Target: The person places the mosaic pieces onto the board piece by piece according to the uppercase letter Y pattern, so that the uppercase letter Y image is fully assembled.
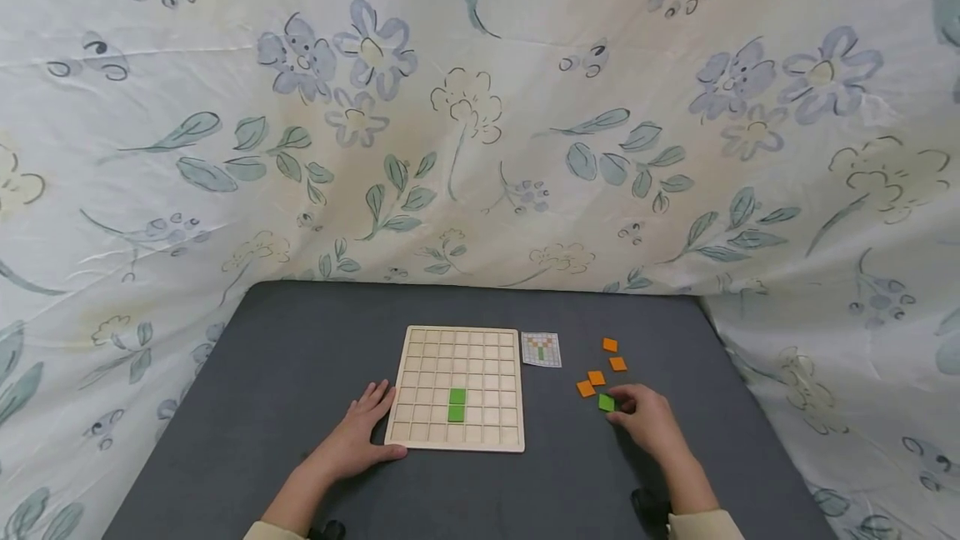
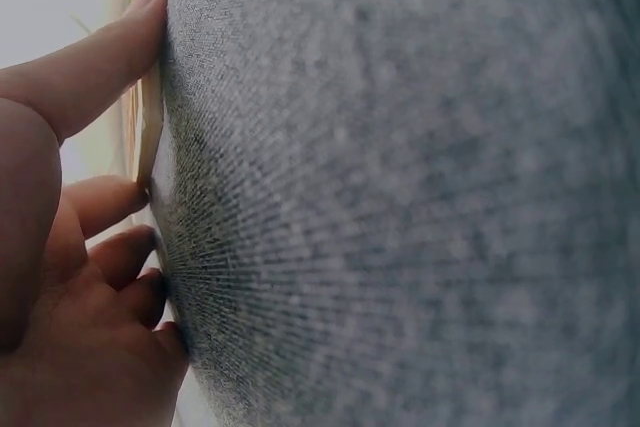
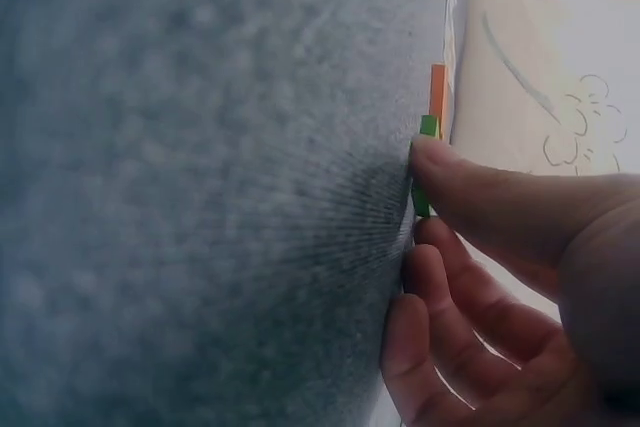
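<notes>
A wooden grid board lies flat on the table with two green square tiles in its middle columns, one directly above the other. My left hand spreads at the board's near left corner, thumb against the front edge and fingers along the left side. In the left wrist view the thumb and index fingertip touch the board's rim. To the right of the board, my right hand pinches a loose green tile between thumb and index finger at the table. The same tile appears edge-on in the right wrist view.
Several orange tiles lie scattered just beyond the right hand. A small printed pattern card sits beside the board's far right corner. The dark grey table ends at a floral cloth behind and at the sides.
</notes>
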A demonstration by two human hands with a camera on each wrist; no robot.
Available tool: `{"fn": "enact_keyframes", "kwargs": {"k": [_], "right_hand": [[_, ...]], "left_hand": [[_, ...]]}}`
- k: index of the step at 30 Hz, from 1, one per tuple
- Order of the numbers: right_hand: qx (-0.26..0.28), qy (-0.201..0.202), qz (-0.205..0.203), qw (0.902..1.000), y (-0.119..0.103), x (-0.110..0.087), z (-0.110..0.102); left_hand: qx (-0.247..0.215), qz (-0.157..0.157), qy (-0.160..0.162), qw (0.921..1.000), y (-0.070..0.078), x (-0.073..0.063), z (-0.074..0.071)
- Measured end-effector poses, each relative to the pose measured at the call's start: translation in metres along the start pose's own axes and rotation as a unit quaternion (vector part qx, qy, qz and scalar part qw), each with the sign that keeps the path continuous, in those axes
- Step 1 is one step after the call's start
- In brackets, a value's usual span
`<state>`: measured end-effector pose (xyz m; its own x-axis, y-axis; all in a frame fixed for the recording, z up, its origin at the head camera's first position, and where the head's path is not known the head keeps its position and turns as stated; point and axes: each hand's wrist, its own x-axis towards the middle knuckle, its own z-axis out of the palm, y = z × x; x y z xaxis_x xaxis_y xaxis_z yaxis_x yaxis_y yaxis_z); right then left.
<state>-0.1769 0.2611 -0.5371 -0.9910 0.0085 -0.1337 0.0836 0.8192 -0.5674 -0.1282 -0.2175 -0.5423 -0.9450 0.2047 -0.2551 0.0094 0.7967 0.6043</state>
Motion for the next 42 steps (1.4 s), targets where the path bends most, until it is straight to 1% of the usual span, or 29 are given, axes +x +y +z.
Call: {"fn": "enact_keyframes", "kwargs": {"k": [3,10,12,17,28,35,42], "right_hand": [[-0.007,0.003,-0.009,0.9999,0.0,0.001,0.003],[-0.028,-0.005,-0.029,0.9992,-0.004,0.002,0.005],[-0.029,-0.001,-0.031,0.9991,-0.006,0.001,0.004],[-0.04,0.018,-0.057,0.9974,-0.014,0.0,0.003],[-0.03,0.023,-0.113,0.9929,-0.048,0.012,0.007],[-0.009,0.017,-0.128,0.9916,-0.07,0.015,0.017],[-0.025,0.021,-0.147,0.9886,-0.091,0.021,0.026]], "left_hand": [[0.002,0.0,0.0,1.0,0.0,0.0,-0.001],[-0.004,-0.003,-0.001,1.0,0.0,-0.002,-0.001],[-0.004,-0.001,-0.001,1.0,-0.001,-0.002,0.0],[-0.007,0.003,-0.002,1.0,-0.003,-0.002,0.001],[-0.01,0.007,0.003,0.9999,-0.007,-0.002,0.004],[-0.009,0.006,0.001,0.9999,-0.006,-0.002,0.004],[-0.007,0.002,0.001,1.0,-0.004,0.0,0.003]]}}
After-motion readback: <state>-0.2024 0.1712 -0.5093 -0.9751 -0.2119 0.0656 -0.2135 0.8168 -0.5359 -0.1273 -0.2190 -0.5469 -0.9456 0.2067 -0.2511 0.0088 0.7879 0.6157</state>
